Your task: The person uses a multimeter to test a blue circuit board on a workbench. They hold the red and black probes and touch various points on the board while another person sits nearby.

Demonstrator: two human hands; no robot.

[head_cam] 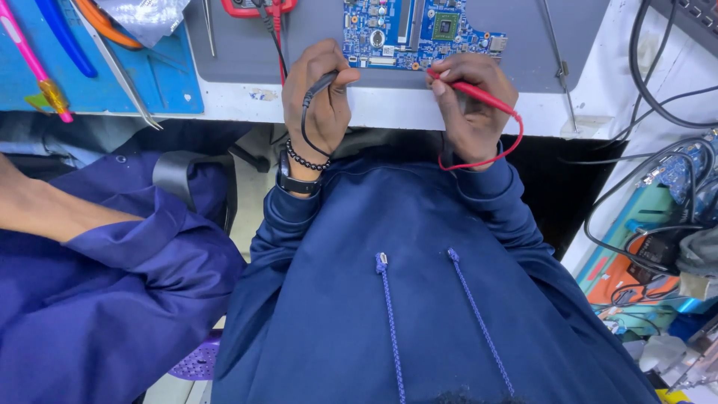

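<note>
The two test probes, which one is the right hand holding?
The red probe, pinched in the right hand with its tip at the blue circuit board. The black probe is in the left hand.

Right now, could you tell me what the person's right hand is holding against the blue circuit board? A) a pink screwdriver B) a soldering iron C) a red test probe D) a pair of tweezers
C: the right hand grips a red test probe with its tip at the lower edge of the blue circuit board, its red lead looping below the wrist.

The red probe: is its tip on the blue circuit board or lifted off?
On it: the right hand presses the red probe tip against the blue circuit board edge.
</note>
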